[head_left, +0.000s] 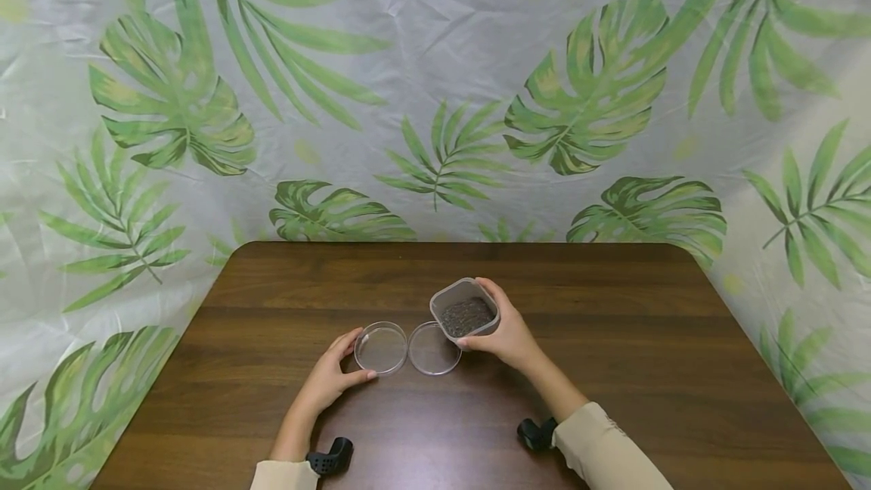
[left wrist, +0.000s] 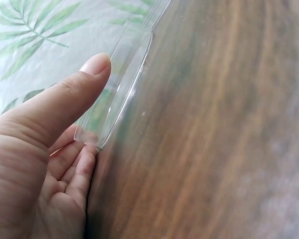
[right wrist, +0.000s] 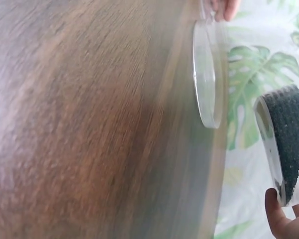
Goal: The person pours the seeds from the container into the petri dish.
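Note:
A clear round petri dish [head_left: 381,350] lies on the table, and my left hand [head_left: 328,380] holds its left side between thumb and fingers. In the left wrist view, the thumb crosses the wall of the dish [left wrist: 120,92] while the fingers curl at its lower edge. A second clear round dish [head_left: 430,355] lies right beside it, partly hidden by a squarish translucent plastic tub [head_left: 450,295]. My right hand [head_left: 506,333] grips this tub above the table, its mouth tilted toward the head camera. Dark, fine granules [right wrist: 288,134] fill the tub's lower part.
The brown wooden table [head_left: 612,308] has rounded far corners. Behind it hangs a pale cloth [head_left: 435,59] with green leaf prints. Black wrist devices [head_left: 331,457] sit at both wrists, near the beige sleeves [head_left: 605,448].

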`<action>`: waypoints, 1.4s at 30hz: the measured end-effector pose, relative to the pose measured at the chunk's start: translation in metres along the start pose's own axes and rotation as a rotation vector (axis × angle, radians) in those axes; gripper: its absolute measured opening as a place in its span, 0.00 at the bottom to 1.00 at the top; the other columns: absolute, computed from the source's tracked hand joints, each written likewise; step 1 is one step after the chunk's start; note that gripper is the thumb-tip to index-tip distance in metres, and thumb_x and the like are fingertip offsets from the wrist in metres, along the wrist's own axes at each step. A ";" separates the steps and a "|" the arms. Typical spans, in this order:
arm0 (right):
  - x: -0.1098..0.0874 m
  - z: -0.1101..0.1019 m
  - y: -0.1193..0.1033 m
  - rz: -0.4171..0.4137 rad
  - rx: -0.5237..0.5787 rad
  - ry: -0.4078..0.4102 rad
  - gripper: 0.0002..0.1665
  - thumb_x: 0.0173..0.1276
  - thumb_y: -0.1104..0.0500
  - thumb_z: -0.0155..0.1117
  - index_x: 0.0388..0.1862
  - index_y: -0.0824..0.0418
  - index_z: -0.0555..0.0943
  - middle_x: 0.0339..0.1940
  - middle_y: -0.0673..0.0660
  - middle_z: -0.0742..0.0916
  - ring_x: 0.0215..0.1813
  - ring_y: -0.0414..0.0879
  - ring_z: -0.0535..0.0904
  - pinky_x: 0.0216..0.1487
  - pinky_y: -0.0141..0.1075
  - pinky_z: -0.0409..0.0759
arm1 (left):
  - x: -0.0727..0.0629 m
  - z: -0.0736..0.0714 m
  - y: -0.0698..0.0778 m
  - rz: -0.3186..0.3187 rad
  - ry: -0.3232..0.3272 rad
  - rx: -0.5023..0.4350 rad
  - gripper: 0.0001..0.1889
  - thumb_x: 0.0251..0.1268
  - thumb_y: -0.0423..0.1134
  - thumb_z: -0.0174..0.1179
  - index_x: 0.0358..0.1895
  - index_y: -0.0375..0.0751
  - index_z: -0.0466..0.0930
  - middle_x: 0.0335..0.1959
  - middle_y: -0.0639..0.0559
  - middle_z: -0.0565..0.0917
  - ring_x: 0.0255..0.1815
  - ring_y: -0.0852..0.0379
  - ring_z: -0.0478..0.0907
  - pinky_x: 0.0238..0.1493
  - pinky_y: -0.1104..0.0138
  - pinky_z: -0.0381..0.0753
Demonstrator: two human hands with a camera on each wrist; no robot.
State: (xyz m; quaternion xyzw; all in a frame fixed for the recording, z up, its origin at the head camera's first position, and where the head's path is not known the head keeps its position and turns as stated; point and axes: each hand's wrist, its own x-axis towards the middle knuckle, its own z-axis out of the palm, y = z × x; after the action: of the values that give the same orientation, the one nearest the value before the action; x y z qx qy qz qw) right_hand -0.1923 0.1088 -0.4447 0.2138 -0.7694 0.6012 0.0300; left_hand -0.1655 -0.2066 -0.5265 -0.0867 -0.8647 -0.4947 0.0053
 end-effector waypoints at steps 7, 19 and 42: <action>0.005 0.007 -0.004 0.013 -0.017 -0.044 0.57 0.36 0.66 0.78 0.65 0.63 0.59 0.57 0.69 0.71 0.54 0.65 0.67 0.52 0.56 0.64 | 0.000 0.000 -0.001 -0.012 -0.006 0.013 0.43 0.39 0.42 0.73 0.63 0.38 0.64 0.59 0.41 0.68 0.56 0.42 0.67 0.56 0.52 0.63; 0.015 0.019 0.009 -0.038 -0.205 -0.034 0.59 0.32 0.52 0.81 0.65 0.58 0.62 0.58 0.61 0.73 0.57 0.59 0.65 0.53 0.53 0.64 | 0.001 0.000 -0.002 0.007 0.001 0.004 0.43 0.38 0.42 0.73 0.63 0.36 0.64 0.59 0.41 0.68 0.55 0.43 0.67 0.56 0.52 0.63; 0.030 0.036 0.021 -0.174 -0.508 -0.100 0.59 0.29 0.43 0.79 0.64 0.50 0.63 0.61 0.48 0.71 0.58 0.48 0.65 0.51 0.49 0.67 | 0.000 0.000 -0.001 0.008 0.005 -0.003 0.42 0.38 0.41 0.73 0.62 0.36 0.64 0.59 0.40 0.68 0.55 0.42 0.67 0.56 0.52 0.63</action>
State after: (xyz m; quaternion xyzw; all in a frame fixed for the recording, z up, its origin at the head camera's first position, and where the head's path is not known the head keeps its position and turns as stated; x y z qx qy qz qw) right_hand -0.2195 0.0705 -0.4647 0.2941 -0.8749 0.3726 0.0960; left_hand -0.1653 -0.2070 -0.5269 -0.0887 -0.8637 -0.4960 0.0092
